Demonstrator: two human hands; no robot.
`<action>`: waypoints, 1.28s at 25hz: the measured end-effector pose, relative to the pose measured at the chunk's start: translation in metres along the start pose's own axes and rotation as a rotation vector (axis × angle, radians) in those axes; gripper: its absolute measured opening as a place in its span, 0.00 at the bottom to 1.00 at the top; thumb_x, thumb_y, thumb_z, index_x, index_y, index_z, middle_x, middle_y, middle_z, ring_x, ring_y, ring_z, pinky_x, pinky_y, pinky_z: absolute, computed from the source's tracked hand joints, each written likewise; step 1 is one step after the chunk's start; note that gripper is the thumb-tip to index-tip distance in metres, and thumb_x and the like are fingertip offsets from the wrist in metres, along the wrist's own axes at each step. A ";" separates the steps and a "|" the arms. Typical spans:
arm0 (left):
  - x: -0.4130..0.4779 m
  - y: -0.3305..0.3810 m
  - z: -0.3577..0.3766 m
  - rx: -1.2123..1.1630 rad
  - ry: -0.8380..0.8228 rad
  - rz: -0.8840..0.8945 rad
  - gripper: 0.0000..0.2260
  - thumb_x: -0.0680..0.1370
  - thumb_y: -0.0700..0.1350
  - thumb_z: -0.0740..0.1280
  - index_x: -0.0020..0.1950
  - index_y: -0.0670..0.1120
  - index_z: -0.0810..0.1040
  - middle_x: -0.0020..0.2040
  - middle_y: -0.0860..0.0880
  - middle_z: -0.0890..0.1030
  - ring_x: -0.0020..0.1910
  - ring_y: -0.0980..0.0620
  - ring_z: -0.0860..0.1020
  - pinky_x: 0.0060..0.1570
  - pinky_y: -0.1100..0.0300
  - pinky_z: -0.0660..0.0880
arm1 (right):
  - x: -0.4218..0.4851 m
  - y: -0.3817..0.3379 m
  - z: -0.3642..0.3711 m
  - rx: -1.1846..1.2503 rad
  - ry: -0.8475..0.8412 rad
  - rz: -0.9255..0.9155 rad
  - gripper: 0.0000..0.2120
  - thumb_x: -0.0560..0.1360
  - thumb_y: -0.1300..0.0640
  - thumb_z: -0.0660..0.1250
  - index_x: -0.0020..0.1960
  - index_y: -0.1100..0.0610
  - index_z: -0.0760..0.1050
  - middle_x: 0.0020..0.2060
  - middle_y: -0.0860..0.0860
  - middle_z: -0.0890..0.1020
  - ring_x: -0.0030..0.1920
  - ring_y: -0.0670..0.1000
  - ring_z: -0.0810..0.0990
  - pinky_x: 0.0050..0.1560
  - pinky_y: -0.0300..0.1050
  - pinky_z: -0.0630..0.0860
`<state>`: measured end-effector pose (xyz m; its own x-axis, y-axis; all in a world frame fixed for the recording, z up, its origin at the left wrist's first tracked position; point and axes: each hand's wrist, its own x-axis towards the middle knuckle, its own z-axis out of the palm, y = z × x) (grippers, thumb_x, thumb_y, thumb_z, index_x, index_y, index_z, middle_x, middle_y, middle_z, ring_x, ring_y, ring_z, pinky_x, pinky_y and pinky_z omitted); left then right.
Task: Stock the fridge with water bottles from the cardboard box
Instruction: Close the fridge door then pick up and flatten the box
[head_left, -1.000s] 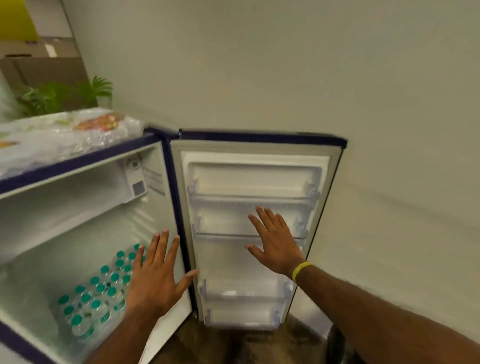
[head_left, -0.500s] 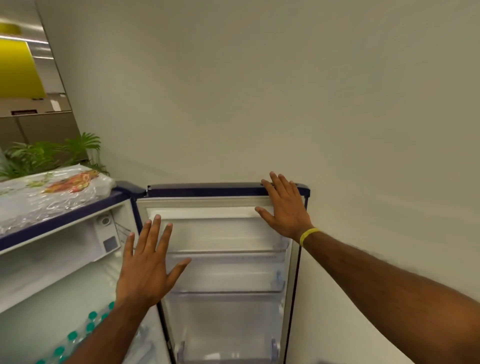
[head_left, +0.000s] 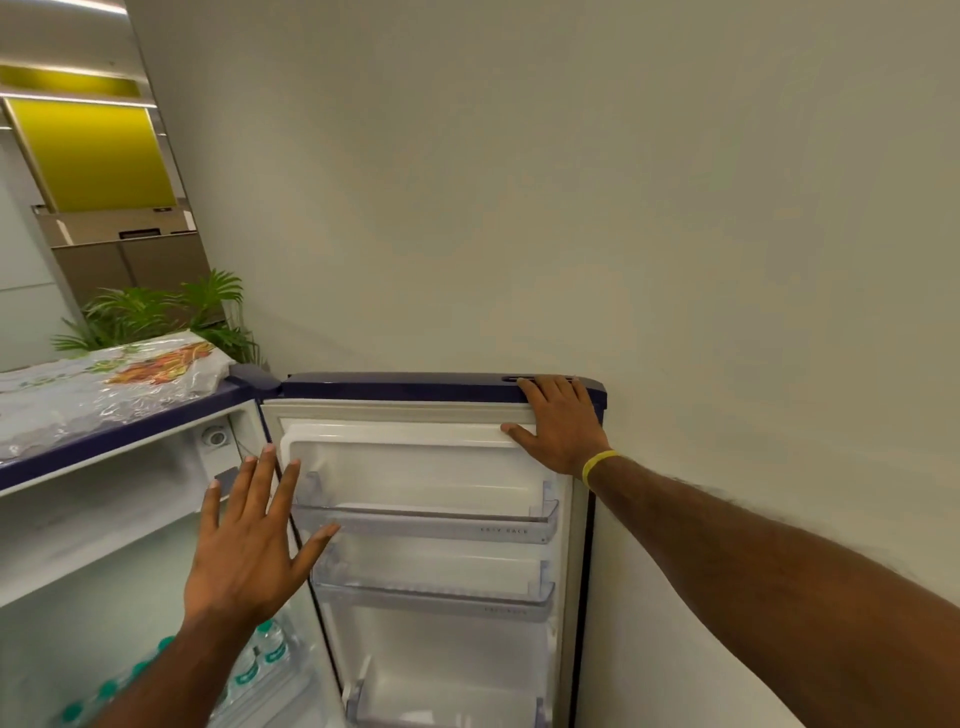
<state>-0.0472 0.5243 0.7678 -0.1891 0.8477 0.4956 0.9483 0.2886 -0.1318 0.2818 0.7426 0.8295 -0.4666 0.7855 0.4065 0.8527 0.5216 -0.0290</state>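
The small fridge (head_left: 104, 561) stands open on the left, its white inside showing. Several water bottles with green caps (head_left: 260, 654) stand low inside it, partly hidden by my left forearm. The fridge door (head_left: 431, 467) is swung wide against the wall, and its clear racks hold nothing. My right hand (head_left: 561, 423) lies over the door's top right corner, fingers on the dark blue edge, thumb on the inner seal. My left hand (head_left: 249, 540) hovers open with spread fingers in front of the hinge side, holding nothing. The cardboard box is out of view.
The pale wall (head_left: 623, 208) stands right behind the door. Clear plastic wrap over a patterned sheet (head_left: 104, 384) covers the fridge top. A green potted plant (head_left: 156, 312) and a yellow panel (head_left: 93, 156) lie beyond on the left.
My view has risen from the bottles toward the door's top. My right hand went from the middle door rack up to the door's top corner. My left hand rose to the hinge side.
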 end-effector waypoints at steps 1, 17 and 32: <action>-0.005 0.001 -0.002 0.007 -0.006 -0.006 0.41 0.75 0.73 0.49 0.79 0.47 0.55 0.80 0.44 0.52 0.78 0.42 0.52 0.76 0.44 0.40 | -0.001 0.000 -0.002 0.010 0.004 -0.001 0.41 0.72 0.29 0.43 0.75 0.52 0.63 0.70 0.53 0.71 0.70 0.57 0.67 0.76 0.59 0.55; -0.138 -0.072 -0.074 0.105 -0.016 -0.066 0.39 0.76 0.70 0.48 0.78 0.44 0.60 0.79 0.42 0.55 0.78 0.43 0.53 0.75 0.46 0.38 | -0.116 -0.100 -0.062 0.079 0.064 -0.120 0.34 0.77 0.32 0.53 0.73 0.54 0.67 0.65 0.53 0.76 0.62 0.54 0.75 0.63 0.49 0.72; -0.289 -0.217 -0.158 0.133 -0.046 -0.225 0.39 0.76 0.70 0.48 0.77 0.44 0.61 0.79 0.42 0.56 0.78 0.44 0.54 0.74 0.41 0.49 | -0.163 -0.313 -0.117 0.423 -0.127 -0.436 0.24 0.77 0.32 0.57 0.56 0.50 0.76 0.45 0.48 0.82 0.42 0.49 0.78 0.45 0.45 0.77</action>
<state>-0.1582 0.1460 0.7886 -0.4061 0.7739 0.4859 0.8397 0.5258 -0.1356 0.1185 0.4127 0.8787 -0.7975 0.4906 0.3511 0.4229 0.8697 -0.2546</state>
